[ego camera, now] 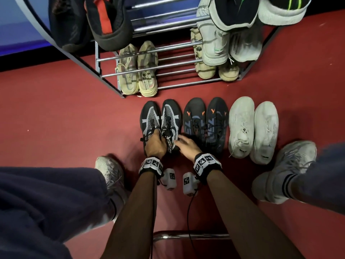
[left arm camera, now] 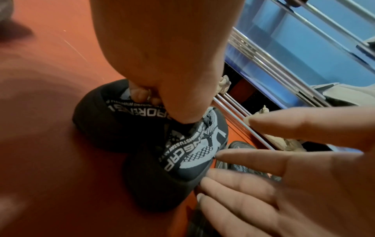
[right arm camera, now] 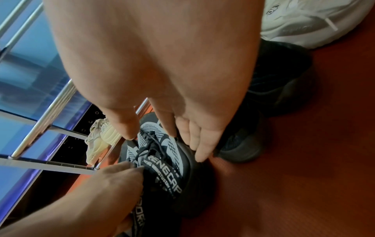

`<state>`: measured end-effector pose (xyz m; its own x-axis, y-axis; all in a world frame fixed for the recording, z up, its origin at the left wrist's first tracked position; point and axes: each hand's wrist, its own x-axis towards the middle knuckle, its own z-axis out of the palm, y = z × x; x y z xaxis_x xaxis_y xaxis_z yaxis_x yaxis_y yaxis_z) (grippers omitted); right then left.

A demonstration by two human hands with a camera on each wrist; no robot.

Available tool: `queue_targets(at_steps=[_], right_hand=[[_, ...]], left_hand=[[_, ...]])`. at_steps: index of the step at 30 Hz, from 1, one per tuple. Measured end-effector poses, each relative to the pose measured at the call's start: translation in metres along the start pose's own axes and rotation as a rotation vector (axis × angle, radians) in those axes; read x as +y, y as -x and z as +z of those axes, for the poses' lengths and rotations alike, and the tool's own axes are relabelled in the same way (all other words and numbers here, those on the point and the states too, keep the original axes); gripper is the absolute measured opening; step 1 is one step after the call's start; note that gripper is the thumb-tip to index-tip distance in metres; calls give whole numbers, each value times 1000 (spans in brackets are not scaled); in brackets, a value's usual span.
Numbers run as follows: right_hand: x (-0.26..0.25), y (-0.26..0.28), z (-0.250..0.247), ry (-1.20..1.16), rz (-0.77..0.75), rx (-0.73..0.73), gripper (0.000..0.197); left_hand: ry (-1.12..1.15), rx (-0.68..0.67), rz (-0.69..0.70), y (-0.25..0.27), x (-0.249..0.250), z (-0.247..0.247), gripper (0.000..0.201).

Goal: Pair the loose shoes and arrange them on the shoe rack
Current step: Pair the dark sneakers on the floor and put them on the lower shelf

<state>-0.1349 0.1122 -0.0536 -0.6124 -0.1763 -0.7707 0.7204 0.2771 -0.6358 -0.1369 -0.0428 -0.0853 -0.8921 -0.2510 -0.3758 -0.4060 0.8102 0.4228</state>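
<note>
A black-and-grey mesh pair of shoes [ego camera: 161, 120] stands on the red floor in front of the shoe rack [ego camera: 173, 85]. My left hand [ego camera: 158, 136] grips both shoes at their tongues; in the left wrist view its fingers [left arm camera: 142, 96] curl into the openings of the pair [left arm camera: 194, 154]. My right hand [ego camera: 182, 140] lies with straight, spread fingers [right arm camera: 198, 144] against the outer side of the right shoe [right arm camera: 162, 154]. To the right stand a dark pair with orange marks [ego camera: 205, 124] and a white pair [ego camera: 253, 128].
A beige pair [ego camera: 138, 71] sits on the rack's bottom shelf, another beige pair [ego camera: 216, 71] at its right end, and more shoes on the upper shelves. My feet in grey sneakers [ego camera: 110, 176] [ego camera: 285, 171] flank my arms. A metal bar [ego camera: 192, 235] lies near me.
</note>
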Motion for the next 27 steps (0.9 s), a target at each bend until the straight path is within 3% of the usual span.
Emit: queue_targets(at_steps=[9,20,24,27], right_hand=[[7,1,2,48,-28,18,52],[14,2,5,71,-24,10,55],[11,7,6,121,-22,-14,60],[14,12,5,68,-75,60,43]], left_hand=[[19,21,10,9,6,7,12],[-1,-66,-35,7,10,0,20],[-95,-143,-146,3,26,-10,36],[-140,-88,-265,7,50,-17,47]])
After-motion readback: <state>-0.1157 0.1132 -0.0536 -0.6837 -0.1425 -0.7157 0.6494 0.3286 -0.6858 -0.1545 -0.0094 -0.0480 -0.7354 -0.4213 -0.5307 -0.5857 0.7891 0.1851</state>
